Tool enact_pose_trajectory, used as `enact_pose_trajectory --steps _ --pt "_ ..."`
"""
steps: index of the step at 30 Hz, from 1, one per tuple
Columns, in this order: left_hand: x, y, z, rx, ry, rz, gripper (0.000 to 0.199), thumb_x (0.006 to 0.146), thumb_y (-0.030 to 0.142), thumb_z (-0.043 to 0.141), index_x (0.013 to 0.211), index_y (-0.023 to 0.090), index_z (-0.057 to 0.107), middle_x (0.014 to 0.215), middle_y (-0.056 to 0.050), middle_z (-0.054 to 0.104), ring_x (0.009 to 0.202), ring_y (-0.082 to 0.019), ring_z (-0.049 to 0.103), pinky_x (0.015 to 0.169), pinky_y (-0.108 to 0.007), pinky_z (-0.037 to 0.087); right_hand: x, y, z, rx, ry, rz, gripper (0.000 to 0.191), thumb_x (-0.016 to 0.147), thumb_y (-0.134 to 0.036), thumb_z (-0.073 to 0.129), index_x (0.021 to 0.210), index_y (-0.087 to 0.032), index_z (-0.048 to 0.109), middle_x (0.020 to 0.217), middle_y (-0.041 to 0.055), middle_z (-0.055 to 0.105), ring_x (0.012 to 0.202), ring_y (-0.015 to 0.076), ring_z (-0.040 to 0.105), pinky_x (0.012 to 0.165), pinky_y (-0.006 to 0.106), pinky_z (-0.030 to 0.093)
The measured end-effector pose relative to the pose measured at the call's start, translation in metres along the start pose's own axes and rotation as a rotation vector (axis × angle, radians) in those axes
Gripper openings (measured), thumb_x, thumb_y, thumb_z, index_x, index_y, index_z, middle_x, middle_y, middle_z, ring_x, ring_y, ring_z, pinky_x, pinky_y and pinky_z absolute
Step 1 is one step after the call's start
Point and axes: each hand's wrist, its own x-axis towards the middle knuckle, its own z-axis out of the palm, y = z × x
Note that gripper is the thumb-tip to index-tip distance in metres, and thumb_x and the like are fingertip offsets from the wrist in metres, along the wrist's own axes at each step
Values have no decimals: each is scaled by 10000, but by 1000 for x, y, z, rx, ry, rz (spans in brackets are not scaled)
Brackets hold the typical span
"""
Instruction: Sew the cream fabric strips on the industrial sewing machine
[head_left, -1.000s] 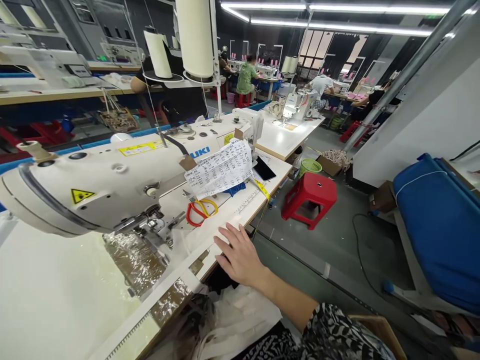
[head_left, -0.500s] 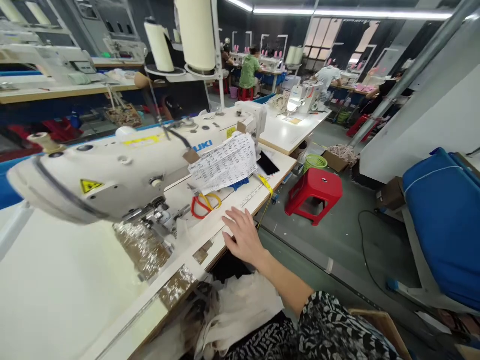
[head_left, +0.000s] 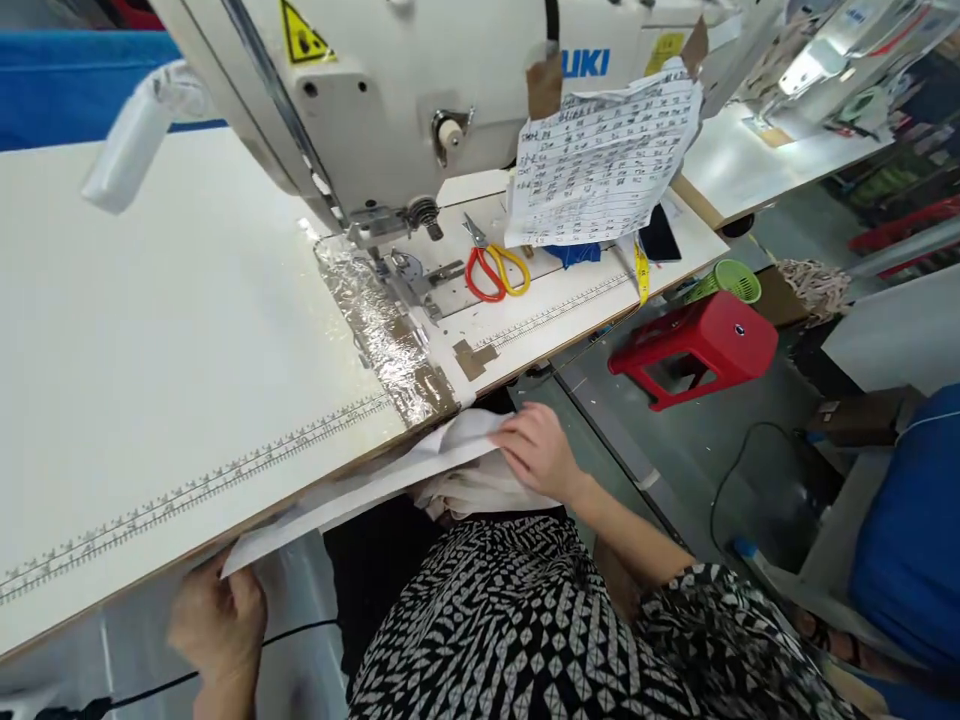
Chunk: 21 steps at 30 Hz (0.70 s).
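A long strip of white fabric [head_left: 375,484] stretches between my hands along the front edge of the sewing table [head_left: 187,330]. My left hand [head_left: 219,612], a little blurred, is closed on its left end, below the table edge. Near the other end, my right hand [head_left: 538,452] pinches the strip between thumb and fingers. More pale fabric [head_left: 480,485] lies bunched on my lap beneath it. The sewing machine [head_left: 390,90] stands beyond the strip, its needle area above a plate covered with shiny tape [head_left: 397,350].
Scissors with red and yellow handles [head_left: 499,272] lie right of the needle area. A handwritten sheet [head_left: 604,165] hangs on the machine, with a phone [head_left: 660,235] and yellow tape measure [head_left: 642,275] nearby. A red stool [head_left: 720,345] and green basket [head_left: 735,282] stand on the floor.
The view has swung down and left. My right hand has left the tabletop and now grips the white strip. My left hand has come into view holding its other end.
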Motion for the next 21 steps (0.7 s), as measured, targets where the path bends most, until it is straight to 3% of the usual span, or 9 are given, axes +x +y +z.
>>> enact_pose_trajectory --steps 3,6,8,10,11,13,17,19,21 --pt "3 -25 24 107 -159 -38 325 553 395 575 844 252 551 841 -65 584 1134 -445 562 1066 -643 394 -20 -11 24 -16 -160 51 298 994 -352 539 1214 -191 659 1116 107 661 1048 262 527 998 471 415" --pt "-5 -27 36 108 -308 -28 535 504 357 635 997 158 571 1159 -244 619 1309 -546 440 1136 -688 296 -34 -12 37 -101 -249 174 331 942 -392 638 1149 -136 670 1049 126 667 999 280 528 870 422 430" --pt "-21 -12 36 39 -233 113 559 590 361 612 1082 98 597 1292 -306 573 1359 -514 420 1168 -642 282 -39 -10 39 -135 -273 188 189 961 -322 612 1004 -158 694 952 96 673 939 256 535 831 394 408" --pt "-44 16 34 -84 -174 222 497 717 376 581 1134 110 637 1290 -259 610 1324 -443 485 1175 -588 306 -39 -8 37 -118 -246 170 190 992 -264 547 898 -181 689 891 70 672 894 228 541 815 375 389" --pt "-56 34 34 -165 -211 213 441 755 384 595 1120 147 670 1235 -209 655 1258 -410 543 1156 -561 345 -37 -9 34 -93 -211 169 222 1004 -253 516 875 -186 683 876 63 672 878 217 548 810 368 386" --pt "-82 71 38 -367 -467 108 299 765 389 676 993 206 739 1082 -132 723 1093 -351 629 1092 -487 432 -31 -13 26 -2 -125 206 256 1015 -251 477 852 -189 665 827 50 664 820 195 567 777 351 392" --pt "-121 132 65 -759 -1203 -317 219 721 365 835 811 177 768 885 -110 743 993 -302 674 958 -367 514 -21 -35 6 283 -80 335 231 1001 -288 485 829 -209 618 722 6 628 672 153 577 661 290 416" --pt "-132 148 79 -869 -1374 -418 292 825 437 761 865 148 772 909 -116 747 994 -280 676 903 -339 529 -19 -45 -2 364 -109 347 218 997 -306 496 835 -215 609 705 -3 626 653 148 581 635 273 419" --pt "-139 155 88 -933 -1415 -464 376 896 486 681 928 121 766 937 -122 749 956 -253 681 836 -306 535 -19 -50 -7 389 -128 344 208 996 -305 494 842 -216 603 688 -8 623 640 148 579 626 271 421"
